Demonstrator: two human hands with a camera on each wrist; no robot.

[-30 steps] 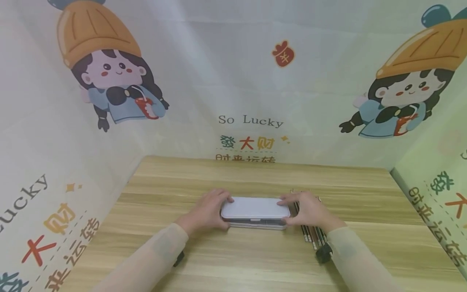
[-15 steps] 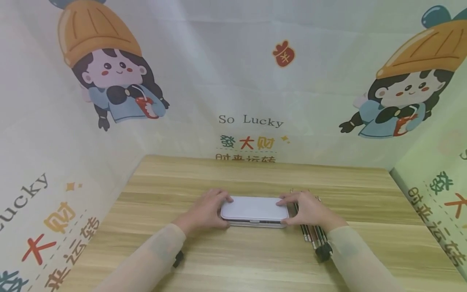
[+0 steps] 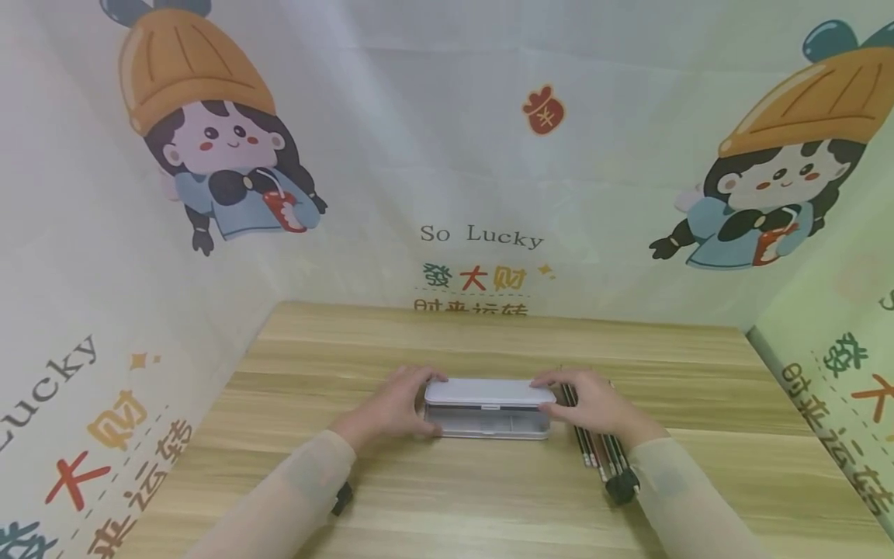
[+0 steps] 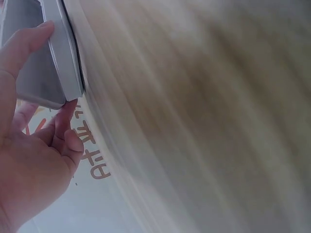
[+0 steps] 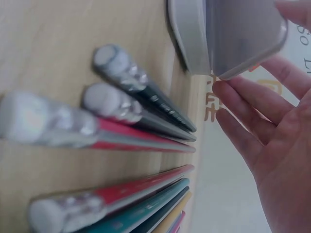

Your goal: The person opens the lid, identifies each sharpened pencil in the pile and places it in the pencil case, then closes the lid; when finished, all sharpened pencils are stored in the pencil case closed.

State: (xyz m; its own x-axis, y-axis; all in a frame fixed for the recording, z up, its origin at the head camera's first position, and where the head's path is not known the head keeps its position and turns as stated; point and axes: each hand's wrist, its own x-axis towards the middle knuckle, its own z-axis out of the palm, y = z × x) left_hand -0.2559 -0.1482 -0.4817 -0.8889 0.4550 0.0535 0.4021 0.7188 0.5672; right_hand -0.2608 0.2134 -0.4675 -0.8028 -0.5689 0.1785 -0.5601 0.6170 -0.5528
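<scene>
A white pencil case [image 3: 482,433] rests on the table with its lid [image 3: 490,393] tilted up at the front, showing a shallow interior. My left hand [image 3: 394,405] grips the case's left end. In the left wrist view, the thumb of that hand [image 4: 39,160] presses the base's rim, with fingers behind. On the other end, my right hand [image 3: 590,401] pinches the lid between thumb and fingers. Several pencils [image 3: 616,456] with eraser ends lie beside the case, partly beneath my right hand and wrist; red pencils [image 5: 146,140] show close up in the right wrist view.
The wood-grain table [image 3: 447,505] is bordered by white printed cloth [image 3: 391,155] at the back and both sides. A black wrist device [image 3: 621,487] sits under my right wrist, close to the pencils' eraser ends.
The lid dropped almost onto the base half a second ago, and is now raised higher than before, exposing the inside. Both hands stay at the case's ends. The head view has shifted slightly.
</scene>
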